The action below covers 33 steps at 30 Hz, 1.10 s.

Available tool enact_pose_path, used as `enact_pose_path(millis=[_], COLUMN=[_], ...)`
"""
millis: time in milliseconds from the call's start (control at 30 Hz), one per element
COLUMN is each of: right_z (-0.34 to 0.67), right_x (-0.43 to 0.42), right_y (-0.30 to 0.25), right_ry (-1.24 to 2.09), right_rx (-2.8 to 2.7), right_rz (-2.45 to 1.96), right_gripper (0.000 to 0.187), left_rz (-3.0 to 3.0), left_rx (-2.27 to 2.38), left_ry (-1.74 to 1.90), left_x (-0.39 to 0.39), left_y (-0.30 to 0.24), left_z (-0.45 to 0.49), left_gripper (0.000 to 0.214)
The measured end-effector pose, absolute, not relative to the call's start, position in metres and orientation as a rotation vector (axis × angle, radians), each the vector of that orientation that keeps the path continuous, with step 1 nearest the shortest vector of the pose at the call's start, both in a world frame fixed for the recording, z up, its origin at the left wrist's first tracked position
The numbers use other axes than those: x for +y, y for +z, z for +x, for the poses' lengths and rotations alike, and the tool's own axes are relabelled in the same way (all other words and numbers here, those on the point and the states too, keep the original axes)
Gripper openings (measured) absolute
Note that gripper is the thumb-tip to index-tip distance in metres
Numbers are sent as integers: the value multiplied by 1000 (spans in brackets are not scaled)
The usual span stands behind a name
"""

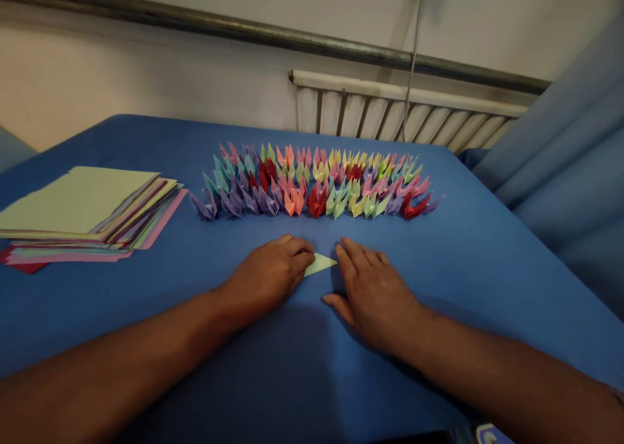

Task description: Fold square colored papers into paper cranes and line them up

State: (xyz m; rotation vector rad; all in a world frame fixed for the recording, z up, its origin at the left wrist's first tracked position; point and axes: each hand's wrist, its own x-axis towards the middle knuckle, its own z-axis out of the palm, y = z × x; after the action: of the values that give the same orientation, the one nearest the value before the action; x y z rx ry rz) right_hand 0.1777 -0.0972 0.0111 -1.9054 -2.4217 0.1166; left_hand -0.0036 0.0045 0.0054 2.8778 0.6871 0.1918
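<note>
A small piece of folded pale-green paper (319, 263) lies on the blue table, its pointed tip toward the right. My left hand (273, 268) is closed over its left part, with bent fingers that hide most of it. Close to the tip, my right hand (373, 288) rests on the table with its fingers stretched out and its thumb apart. Whether the right fingertips touch the paper I cannot tell. Beyond both hands stand rows of folded paper cranes (316, 198) in purple, red, pink, green, yellow and blue.
On the left lies a stack of coloured paper sheets (82, 200), pale green on top. The blue table (146, 327) reaches back to a wall with a metal rail (244, 28) and a radiator (390, 93). Blue curtain fabric (570, 151) hangs at right. A dark object (424, 436) shows at the bottom edge.
</note>
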Motion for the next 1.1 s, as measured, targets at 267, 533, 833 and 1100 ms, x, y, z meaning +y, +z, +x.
enact_pose_path(millis=[267,533,833,1100], right_z=[171,157,135,158], right_x=[-92,-91,-86,-89], right_y=[-8,-6,-16,-12], right_ry=[261,192,334,185], right_rx=[-2525,-2403,-2470,-2393], right_rz=[-1627,-1788,-1624,-1746], right_gripper=[66,70,80,54], left_rz=[2832,2994,3009,2976], left_rx=[802,858,842,764], left_ry=[254,108,110,298], left_x=[5,-5,-5,-6], left_y=[8,14,13,16], left_z=[-26,-35,-40,-36], left_gripper=[26,27,29,24])
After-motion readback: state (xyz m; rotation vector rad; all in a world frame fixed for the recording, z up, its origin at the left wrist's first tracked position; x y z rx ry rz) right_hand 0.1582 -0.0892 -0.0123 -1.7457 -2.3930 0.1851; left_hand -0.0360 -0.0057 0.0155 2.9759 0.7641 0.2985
